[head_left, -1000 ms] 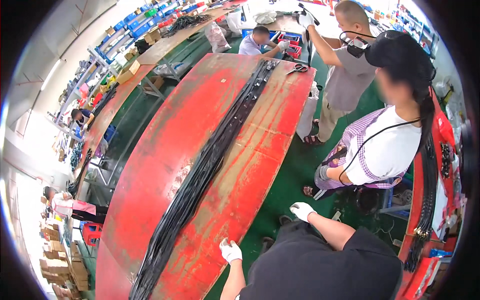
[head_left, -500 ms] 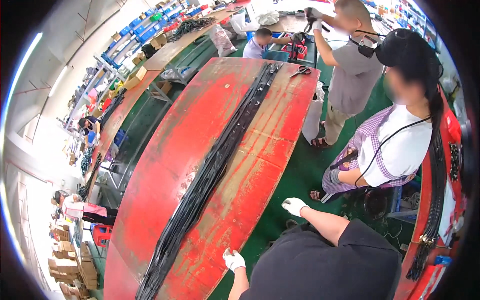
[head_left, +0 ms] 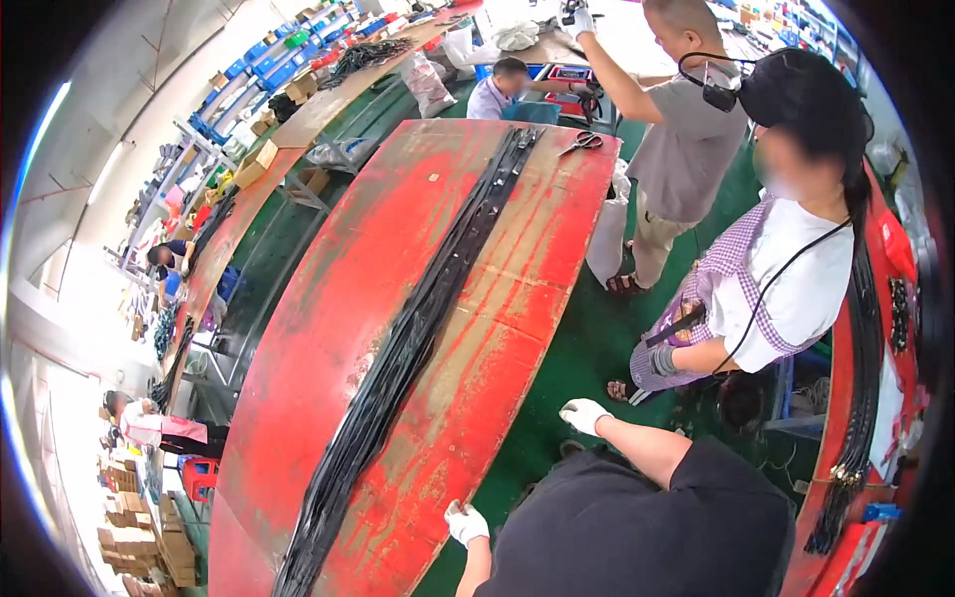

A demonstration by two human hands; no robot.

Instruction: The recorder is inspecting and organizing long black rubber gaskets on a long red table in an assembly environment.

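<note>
Black strip bundle on a worn red table, lying to my left

The bundle runs the length of the table in a long slanting band, from the far end near the dark scissors down to the lower edge of the view. Its strips lie side by side, many overlapping, with the red and brown tabletop bare on both sides. My left hand, white-gloved, is at the table's near long edge; the thumb and forefinger stand a little apart, and the bundle lies to the left of their tips, across a stretch of bare tabletop. Whether these fingers touch the edge, I cannot tell. My right hand, also white-gloved, is over the green floor, outside the table's edge and farther from the bundle. Its fingers are bent and close to one another; the palm side is hidden, so I cannot tell whether they are closed. To the right of this hand, a co-worker in a checked apron stands near the table; farther off, a co-worker in a grey shirt holds up a dark object.
</note>
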